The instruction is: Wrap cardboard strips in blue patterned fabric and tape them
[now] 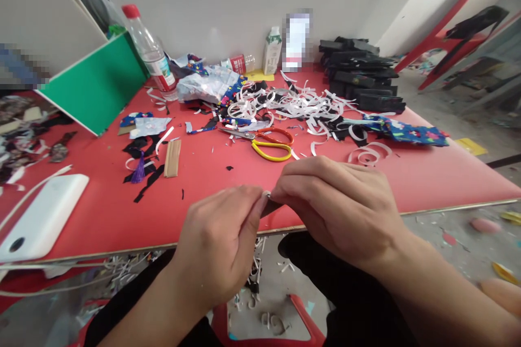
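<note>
Both my hands meet at the near edge of the red table [427, 173]. My left hand [217, 244] is closed, thumb and fingers pinching a small dark piece [269, 207] with a pale tip. My right hand [342, 209] is closed on the same small piece from the right, knuckles up. Most of the piece is hidden between my fingers, so I cannot name it. Scissors with yellow and orange handles [268, 143] lie on the table just beyond my hands.
A heap of white paper strips [301, 103] and blue patterned fabric [407, 131] lies mid-table. Black flat pieces are stacked [362, 78] at the back right. A water bottle [148, 49], a green board [97, 84], a white phone [40, 217] and a carton [272, 51] also stand about.
</note>
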The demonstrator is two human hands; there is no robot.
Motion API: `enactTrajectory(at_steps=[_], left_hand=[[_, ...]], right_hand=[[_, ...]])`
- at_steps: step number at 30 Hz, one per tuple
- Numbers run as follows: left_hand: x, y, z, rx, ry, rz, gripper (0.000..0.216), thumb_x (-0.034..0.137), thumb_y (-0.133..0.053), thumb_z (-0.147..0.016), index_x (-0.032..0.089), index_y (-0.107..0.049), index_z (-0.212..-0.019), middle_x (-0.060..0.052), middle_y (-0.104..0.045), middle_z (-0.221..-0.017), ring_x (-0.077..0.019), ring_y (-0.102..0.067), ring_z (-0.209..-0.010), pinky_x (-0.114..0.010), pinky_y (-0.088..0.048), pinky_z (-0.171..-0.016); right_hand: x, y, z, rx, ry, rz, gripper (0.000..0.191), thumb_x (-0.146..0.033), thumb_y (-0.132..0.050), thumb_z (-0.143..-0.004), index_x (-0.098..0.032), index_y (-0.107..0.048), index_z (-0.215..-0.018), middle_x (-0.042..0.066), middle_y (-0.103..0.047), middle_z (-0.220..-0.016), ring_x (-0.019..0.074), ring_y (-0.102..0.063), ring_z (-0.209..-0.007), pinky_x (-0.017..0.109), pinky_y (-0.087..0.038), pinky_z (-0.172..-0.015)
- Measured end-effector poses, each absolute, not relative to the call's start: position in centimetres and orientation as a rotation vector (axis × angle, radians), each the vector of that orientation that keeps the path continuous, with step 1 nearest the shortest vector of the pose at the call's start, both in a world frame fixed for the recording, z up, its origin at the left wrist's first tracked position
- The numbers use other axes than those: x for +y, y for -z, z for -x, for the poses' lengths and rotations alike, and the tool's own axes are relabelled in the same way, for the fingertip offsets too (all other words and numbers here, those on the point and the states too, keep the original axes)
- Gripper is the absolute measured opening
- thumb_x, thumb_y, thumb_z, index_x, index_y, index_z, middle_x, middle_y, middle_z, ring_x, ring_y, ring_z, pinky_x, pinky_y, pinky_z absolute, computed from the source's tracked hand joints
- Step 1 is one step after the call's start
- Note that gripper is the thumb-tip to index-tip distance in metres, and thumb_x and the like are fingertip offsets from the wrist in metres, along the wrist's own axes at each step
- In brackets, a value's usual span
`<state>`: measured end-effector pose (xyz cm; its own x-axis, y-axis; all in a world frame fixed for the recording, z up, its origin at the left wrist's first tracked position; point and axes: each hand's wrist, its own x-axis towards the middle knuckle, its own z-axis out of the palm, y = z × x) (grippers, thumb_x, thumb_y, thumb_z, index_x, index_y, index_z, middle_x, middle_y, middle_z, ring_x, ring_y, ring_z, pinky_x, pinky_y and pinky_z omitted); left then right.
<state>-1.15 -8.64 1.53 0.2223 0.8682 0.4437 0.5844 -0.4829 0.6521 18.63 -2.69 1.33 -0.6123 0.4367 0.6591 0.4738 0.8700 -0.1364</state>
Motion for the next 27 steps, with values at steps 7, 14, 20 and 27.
enactTrajectory(at_steps=[7, 14, 20, 27], left_hand=[[-8.0, -1.6, 1.6, 1.543, -1.088, -1.697, 0.030, 0.036, -0.054, -0.106, 0.022, -0.069, -0.084, 0.001, -0.065, -0.066, -0.0138, -0.057, -0.056, -0.024, -0.041, -0.048], [-5.9, 0.8, 2.9, 1.492, -1.402, -1.140, 0.026, 0.046, -0.071, -0.096, 0.022, -0.079, -0.100, -0.003, -0.075, -0.079, -0.0175, -0.070, -0.070, -0.024, -0.054, -0.058], [-5.6, 1.4, 3.1, 1.521, -1.665, -1.154, 0.024, 0.041, -0.081, -0.091, 0.020, -0.075, -0.080, 0.003, -0.062, -0.065, -0.0091, -0.056, -0.059, -0.020, -0.045, -0.055], [-4.8, 1.3, 4.0, 1.463, -1.867, -0.961, 0.024, 0.037, -0.082, -0.090, 0.019, -0.070, -0.078, 0.003, -0.065, -0.063, -0.0099, -0.060, -0.051, -0.021, -0.050, -0.049]], right_hand=[[-3.0, -1.3, -18.8, -2.337, 0.081, 0.524, 0.018, -0.011, -0.057, -0.101, -0.023, -0.069, -0.108, 0.004, -0.077, -0.098, 0.0177, -0.072, -0.076, 0.033, -0.051, -0.063], [-3.1, -1.2, -18.1, -1.958, -0.241, 0.756, 0.026, -0.007, -0.071, -0.095, -0.030, -0.076, -0.107, 0.002, -0.079, -0.095, 0.0152, -0.072, -0.076, 0.030, -0.058, -0.066], [-2.6, -0.1, -17.7, -1.650, -0.683, 0.911, 0.017, -0.018, -0.078, -0.093, -0.031, -0.075, -0.104, -0.001, -0.077, -0.087, 0.0161, -0.072, -0.071, 0.029, -0.056, -0.055], [-1.9, -0.3, -17.7, -1.608, -0.935, 1.018, 0.024, -0.025, -0.080, -0.088, -0.025, -0.077, -0.112, 0.001, -0.078, -0.086, 0.0121, -0.067, -0.060, 0.027, -0.060, -0.056]])
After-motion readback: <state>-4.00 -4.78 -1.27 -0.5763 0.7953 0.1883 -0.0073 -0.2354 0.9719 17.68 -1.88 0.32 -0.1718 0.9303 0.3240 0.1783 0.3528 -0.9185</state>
